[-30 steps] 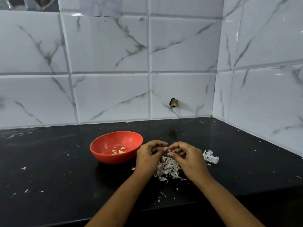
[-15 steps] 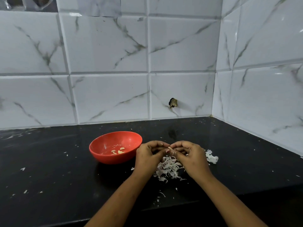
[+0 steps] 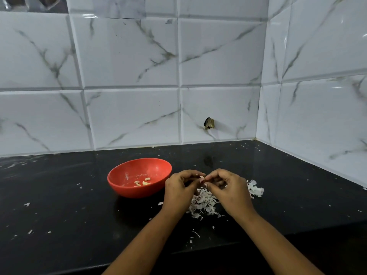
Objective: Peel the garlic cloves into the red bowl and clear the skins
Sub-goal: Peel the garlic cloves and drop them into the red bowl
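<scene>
A red bowl (image 3: 127,187) sits on the black counter and holds a few peeled garlic cloves (image 3: 143,182). Just right of it, my left hand (image 3: 179,192) and my right hand (image 3: 228,192) meet fingertip to fingertip above a heap of white garlic skins (image 3: 202,205). Between the fingertips of both hands shows a small pale garlic clove (image 3: 201,178), pinched from both sides; most of it is hidden by my fingers. A further clump of skins (image 3: 256,188) lies right of my right hand.
The black counter (image 3: 59,205) is strewn with small skin flakes and ends at a front edge near my forearms. White marble-pattern tiled walls close the back and the right side, with a dark hole (image 3: 209,123) in the back wall.
My hands have stayed together over the skin heap, with only small shifts of the fingers working on the clove. The bowl and skins lie unmoved.
</scene>
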Demonstrator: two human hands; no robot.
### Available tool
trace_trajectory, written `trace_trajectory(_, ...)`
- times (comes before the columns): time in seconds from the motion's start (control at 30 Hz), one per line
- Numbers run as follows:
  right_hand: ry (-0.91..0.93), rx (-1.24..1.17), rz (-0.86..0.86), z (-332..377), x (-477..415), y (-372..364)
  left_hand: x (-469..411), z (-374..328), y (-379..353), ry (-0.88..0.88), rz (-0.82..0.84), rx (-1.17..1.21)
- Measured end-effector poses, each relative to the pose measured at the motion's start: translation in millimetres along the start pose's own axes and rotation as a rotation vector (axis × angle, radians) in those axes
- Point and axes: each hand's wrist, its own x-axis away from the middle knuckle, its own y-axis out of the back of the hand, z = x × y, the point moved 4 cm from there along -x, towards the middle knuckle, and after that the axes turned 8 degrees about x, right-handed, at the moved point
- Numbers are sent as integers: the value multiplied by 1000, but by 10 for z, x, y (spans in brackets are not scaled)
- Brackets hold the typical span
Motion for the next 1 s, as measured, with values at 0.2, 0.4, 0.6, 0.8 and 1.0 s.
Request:
trace_trajectory(0.2,-53,-58,31,-26,-16,-18,-9,28,-4,23,41,28)
trace_trajectory(0.4,-68,-27,26,-46,-29,-6,-1,123,-41,135,134,85)
trace_trajectory(0.6,-37,54,53,-102,-40,-33,22,56,-84,116,190,101)
trace_trajectory(0.8,-18,101,57,-139,-40,-50,21,44,-72,89,166,41)
trace_trajectory(1.0,-12,191,23,-148,-38,-36,31,39,-58,107,155,19)
